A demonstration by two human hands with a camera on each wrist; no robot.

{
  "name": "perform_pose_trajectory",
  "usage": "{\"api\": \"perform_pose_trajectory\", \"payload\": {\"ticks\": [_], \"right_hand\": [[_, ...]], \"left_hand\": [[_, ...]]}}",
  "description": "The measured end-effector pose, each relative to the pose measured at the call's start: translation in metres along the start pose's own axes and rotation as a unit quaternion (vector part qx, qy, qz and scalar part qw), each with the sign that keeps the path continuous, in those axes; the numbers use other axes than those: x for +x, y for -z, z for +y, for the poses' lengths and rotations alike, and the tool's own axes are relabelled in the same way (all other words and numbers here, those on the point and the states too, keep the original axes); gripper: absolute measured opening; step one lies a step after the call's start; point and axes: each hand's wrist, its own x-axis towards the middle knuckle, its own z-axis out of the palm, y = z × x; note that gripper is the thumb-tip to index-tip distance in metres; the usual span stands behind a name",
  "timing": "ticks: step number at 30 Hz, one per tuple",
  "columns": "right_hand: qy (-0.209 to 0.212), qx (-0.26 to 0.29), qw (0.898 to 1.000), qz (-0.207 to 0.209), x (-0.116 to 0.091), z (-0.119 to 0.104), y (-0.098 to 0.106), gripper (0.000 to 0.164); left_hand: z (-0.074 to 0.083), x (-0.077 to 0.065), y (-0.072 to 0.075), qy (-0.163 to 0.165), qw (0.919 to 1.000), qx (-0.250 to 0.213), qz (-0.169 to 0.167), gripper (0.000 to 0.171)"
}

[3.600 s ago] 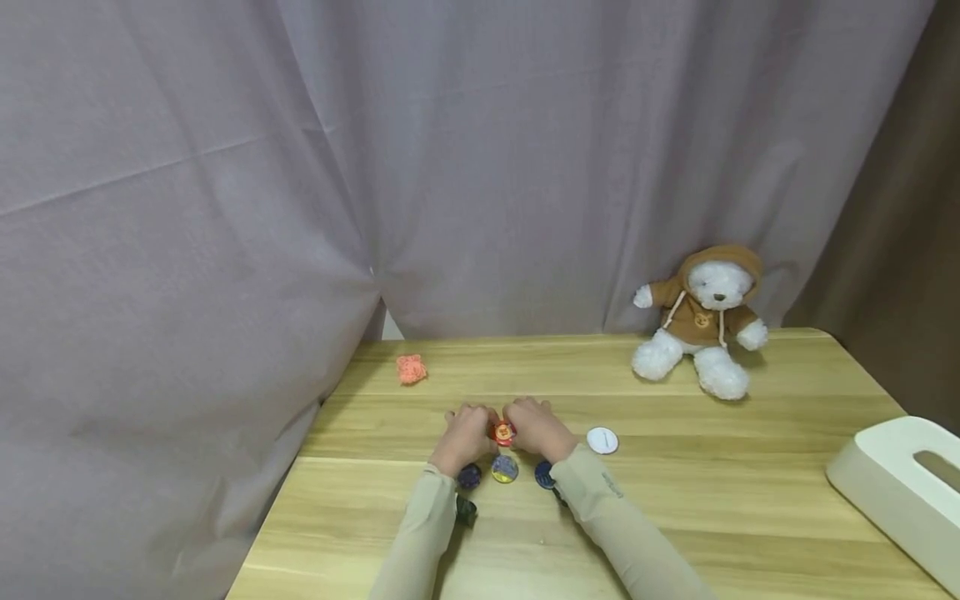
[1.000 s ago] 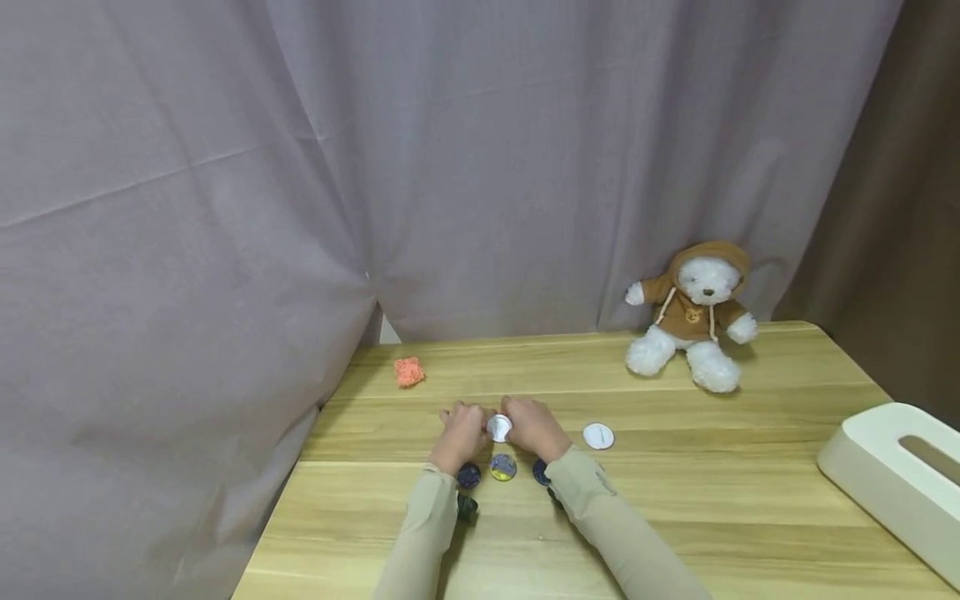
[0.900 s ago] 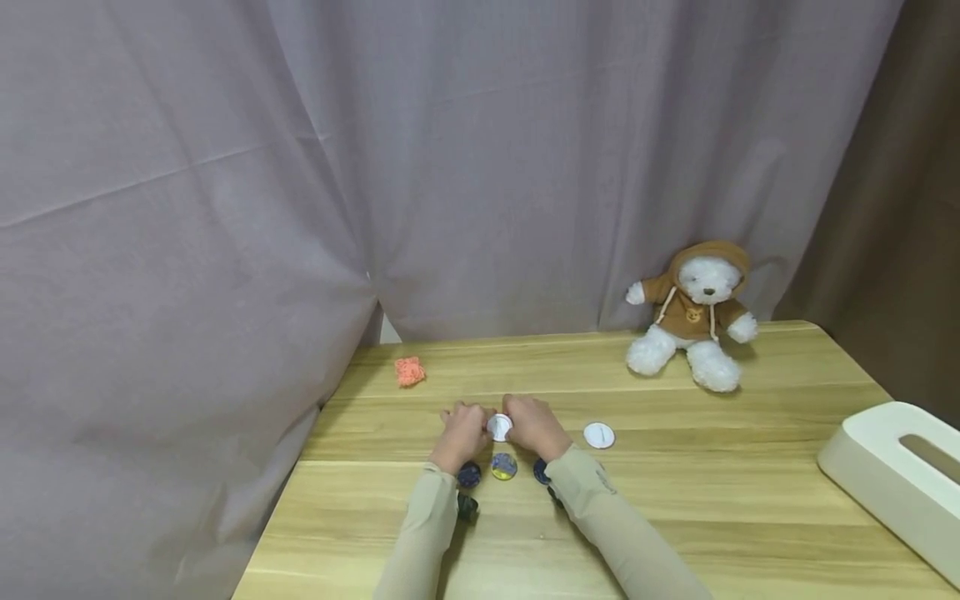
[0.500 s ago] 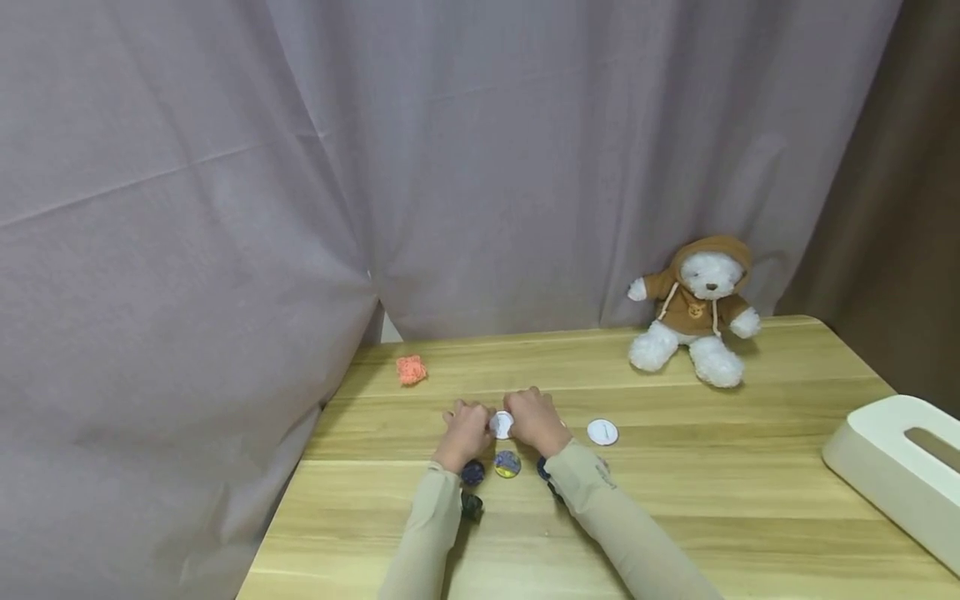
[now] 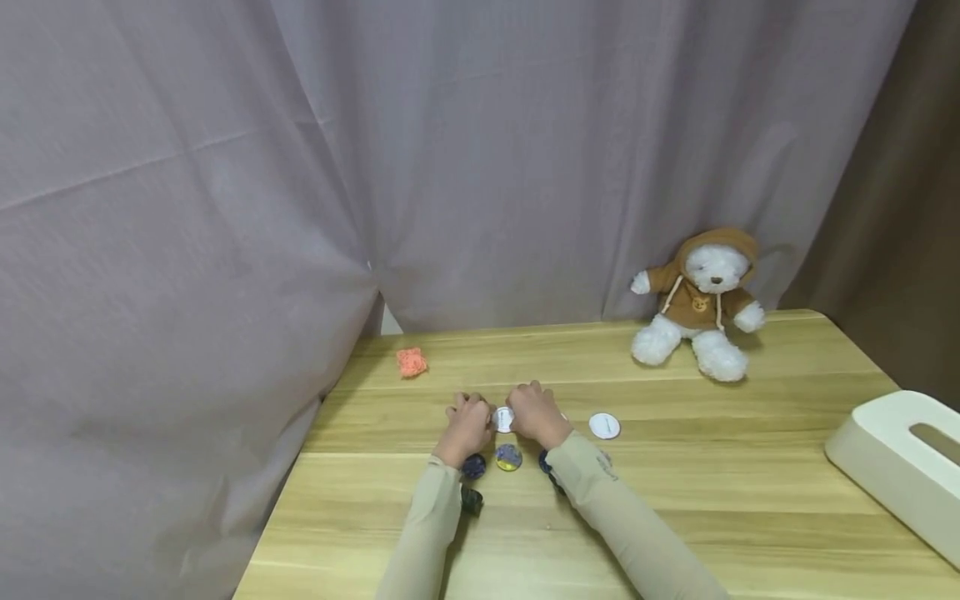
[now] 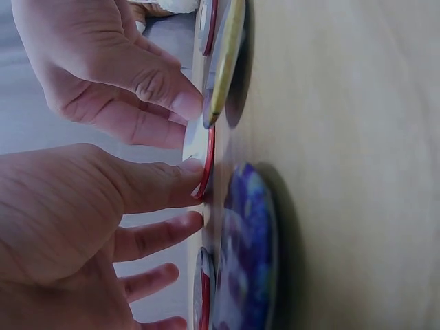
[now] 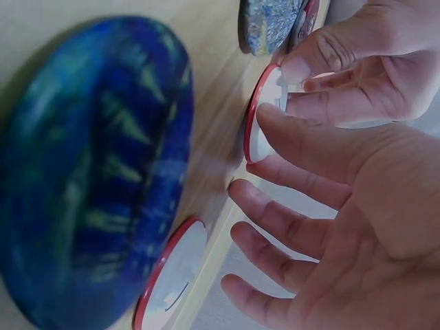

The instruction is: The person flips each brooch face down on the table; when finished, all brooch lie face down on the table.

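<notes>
Held badge (image 5: 503, 420): white back upward now, instead of the earlier red face

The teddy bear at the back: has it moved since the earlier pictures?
No. In the head view, the teddy bear keeps its place against the back edge of the wooden table; only the framing shifted slightly.

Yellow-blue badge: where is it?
In the head view, the yellow-blue badge lies on the table between the purplish badge on its left and navy badge on its right, nearer the person than the held white-backed badge.
</notes>
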Motion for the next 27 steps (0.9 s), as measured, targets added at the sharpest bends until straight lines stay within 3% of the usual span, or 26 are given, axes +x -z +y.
{"api": "perform_pose_trajectory", "payload": {"ticks": [11,13,17,21,27], "right_hand": [[0.013,-0.002,1.0,-0.013,0.002,0.0,0.004,0.029],[0.021,0.002,1.0,-0.018,0.003,0.001,0.006,0.026],[0.044,0.017,0.999,-0.025,0.007,-0.003,0.009,0.01],[0.058,0.037,0.997,-0.029,0.012,-0.011,0.005,0.03],[0.08,0.045,0.995,-0.027,0.017,-0.022,-0.006,0.022]], "left_hand": [[-0.003,-0.002,-0.002,0.001,1.0,-0.006,0.005,0.02],[-0.004,-0.003,-0.001,0.005,0.9999,-0.009,0.007,0.022],[-0.009,-0.005,0.003,0.013,0.9996,-0.024,0.008,0.009],[-0.019,-0.01,0.006,0.022,0.9991,-0.035,0.011,0.034],[-0.032,-0.021,0.011,0.038,0.9977,-0.052,0.02,0.041]]}}
